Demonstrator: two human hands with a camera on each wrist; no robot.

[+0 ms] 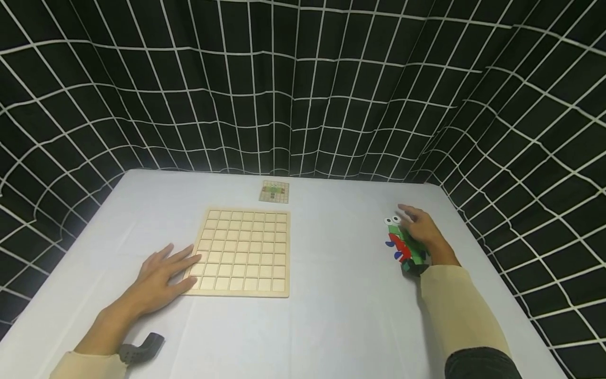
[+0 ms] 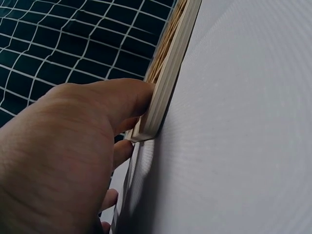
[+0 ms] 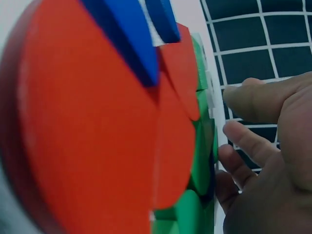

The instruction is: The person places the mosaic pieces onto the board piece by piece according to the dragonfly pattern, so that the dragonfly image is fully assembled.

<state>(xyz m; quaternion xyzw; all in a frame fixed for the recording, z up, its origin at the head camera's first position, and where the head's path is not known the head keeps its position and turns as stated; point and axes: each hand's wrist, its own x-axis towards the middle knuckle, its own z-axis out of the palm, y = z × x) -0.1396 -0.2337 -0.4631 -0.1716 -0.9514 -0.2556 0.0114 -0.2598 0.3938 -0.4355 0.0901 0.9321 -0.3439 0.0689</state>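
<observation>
My left hand (image 1: pixel 158 279) lies spread at the near left corner of a square wooden grid board (image 1: pixel 241 251), fingertips over its left edge. In the left wrist view the thumb (image 2: pixel 129 97) touches the board's rim (image 2: pixel 168 83). Off to the right, my right hand (image 1: pixel 423 231) hovers beside a small pile of coloured pieces, its fingers loosely bent and holding nothing. That pile has red pieces (image 1: pixel 400 245), blue pieces (image 1: pixel 396 255), green pieces (image 3: pixel 200 156) and round white eye pieces (image 1: pixel 396 219). A large red piece (image 3: pixel 97 126) fills much of the right wrist view. The forearm hides part of the pile.
Behind the board lies a small picture card (image 1: pixel 274 191) showing a green figure on a grid. White cloth (image 1: pixel 336 295) covers the table. A black curtain with white grid lines (image 1: pixel 303 95) encloses the back and sides.
</observation>
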